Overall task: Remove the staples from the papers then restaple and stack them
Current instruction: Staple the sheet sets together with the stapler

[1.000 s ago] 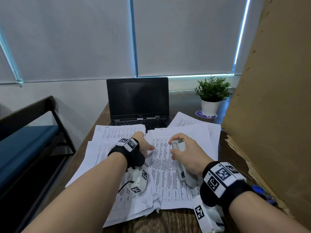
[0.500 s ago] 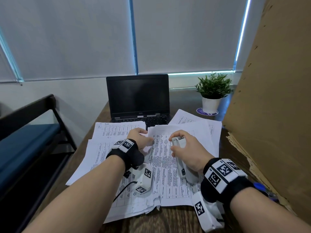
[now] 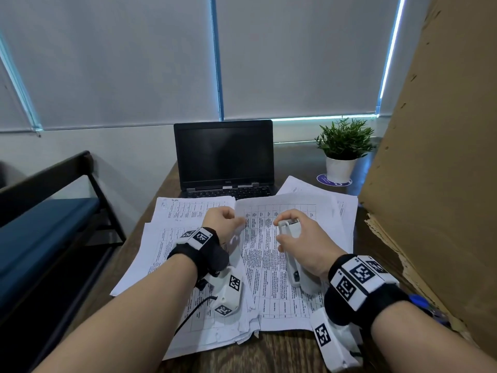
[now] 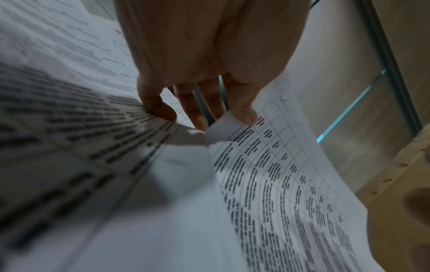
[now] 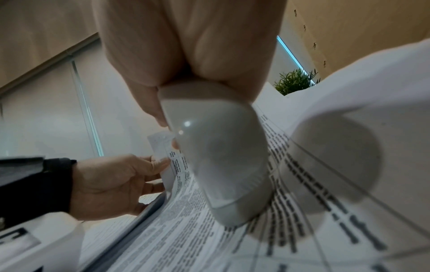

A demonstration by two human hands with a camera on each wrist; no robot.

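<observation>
Printed sheets with tables cover the desk in front of me. My left hand [image 3: 226, 220] pinches the left edge of the middle set of papers [image 3: 274, 265] between thumb and fingers; the left wrist view shows that edge lifted and curling at the fingertips [image 4: 246, 117]. My right hand [image 3: 301, 238] grips a white stapler [image 3: 289, 251], held lengthwise just above the same papers [image 5: 209, 239]. The stapler's rounded rear end [image 5: 221, 156] fills the right wrist view, where my left hand [image 5: 121, 180] shows at the paper's edge. A second stack of papers [image 3: 172, 238] lies to the left.
An open black laptop [image 3: 224, 157] stands behind the papers. A small potted plant [image 3: 343, 149] sits at the back right. A big cardboard sheet [image 3: 435, 184] leans along the right side. A dark bench with a blue cushion [image 3: 40, 224] stands left of the desk.
My left hand has slid forward along the paper's left edge and now pinches it higher up. The right hand with the stapler has barely moved.
</observation>
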